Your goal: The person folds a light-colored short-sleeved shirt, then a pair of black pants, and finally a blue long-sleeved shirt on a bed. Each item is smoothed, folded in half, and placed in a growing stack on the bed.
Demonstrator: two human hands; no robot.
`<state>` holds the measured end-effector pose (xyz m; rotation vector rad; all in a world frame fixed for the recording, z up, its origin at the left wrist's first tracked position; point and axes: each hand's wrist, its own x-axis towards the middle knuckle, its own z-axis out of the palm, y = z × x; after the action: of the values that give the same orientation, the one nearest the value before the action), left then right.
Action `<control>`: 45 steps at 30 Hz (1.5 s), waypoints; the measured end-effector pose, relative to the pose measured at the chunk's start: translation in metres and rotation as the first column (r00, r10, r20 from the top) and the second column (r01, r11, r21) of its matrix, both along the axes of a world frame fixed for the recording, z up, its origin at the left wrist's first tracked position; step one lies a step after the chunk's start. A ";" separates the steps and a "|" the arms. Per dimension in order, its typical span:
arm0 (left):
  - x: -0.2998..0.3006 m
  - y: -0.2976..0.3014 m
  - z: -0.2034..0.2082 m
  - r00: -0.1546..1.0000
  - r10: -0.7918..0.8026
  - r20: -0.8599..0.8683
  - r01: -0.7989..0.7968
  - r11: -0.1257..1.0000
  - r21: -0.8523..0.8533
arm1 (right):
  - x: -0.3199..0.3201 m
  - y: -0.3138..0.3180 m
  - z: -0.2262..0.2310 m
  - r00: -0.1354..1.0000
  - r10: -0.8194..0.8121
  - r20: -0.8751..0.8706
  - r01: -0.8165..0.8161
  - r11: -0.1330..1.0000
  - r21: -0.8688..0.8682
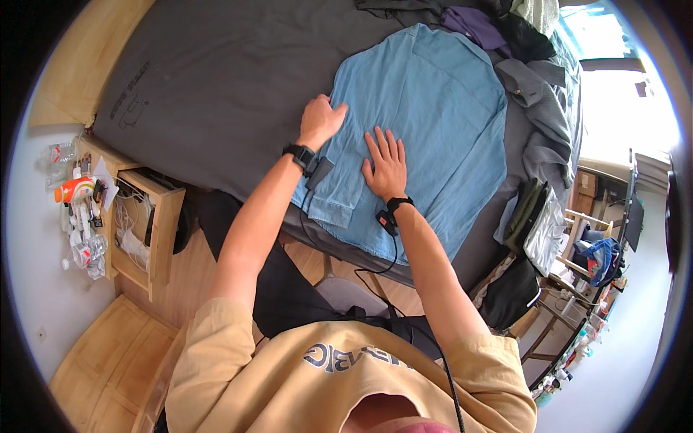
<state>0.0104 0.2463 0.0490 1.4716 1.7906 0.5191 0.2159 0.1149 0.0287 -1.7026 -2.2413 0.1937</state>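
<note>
A light blue shirt [433, 123] lies spread flat on a dark grey bed cover [231, 86]. My left hand [322, 120] rests on the shirt's left edge, fingers curled down over the fabric there. My right hand [386, 163] lies flat on the shirt with its fingers spread apart, palm down, near the folded sleeve at the shirt's lower left. Both wrists carry black bands with small black devices, and a black cable runs from them toward my body.
A pile of dark and grey clothes [530, 79] lies at the bed's far right. A wooden bedside shelf [141, 224] with bottles and small items stands at the left. Chairs and bags [577, 260] crowd the floor on the right.
</note>
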 end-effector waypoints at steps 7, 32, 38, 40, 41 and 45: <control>-0.022 0.032 0.030 0.953 0.097 0.286 0.052 0.881 -0.471 | 0.003 0.005 -0.007 1.000 -0.022 -0.010 0.022 0.999 -0.031; -0.004 0.096 -0.013 0.263 0.356 0.897 0.285 0.859 -0.425 | 0.003 0.008 -0.009 0.999 -0.040 -0.032 0.039 0.998 -0.051; -0.001 0.124 -0.035 0.023 0.489 0.872 0.192 0.854 -0.484 | 0.004 0.008 -0.011 0.999 -0.038 -0.026 0.036 0.997 -0.063; 0.004 0.118 -0.043 0.021 0.450 0.893 0.107 0.887 -0.449 | 0.005 0.008 -0.011 0.999 -0.033 -0.033 0.030 0.997 -0.069; 0.010 0.116 -0.046 0.059 0.426 0.903 0.052 0.902 -0.429 | 0.005 0.008 -0.011 0.999 -0.029 -0.035 0.026 0.997 -0.073; 0.015 0.108 -0.051 0.227 0.249 0.942 -0.021 0.968 -0.251 | 0.005 0.007 -0.011 0.999 -0.024 -0.034 0.021 0.996 -0.081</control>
<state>0.0252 0.3542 -0.0019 0.4948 0.8335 1.0444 0.2211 0.1223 0.0173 -1.7508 -2.2154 0.3108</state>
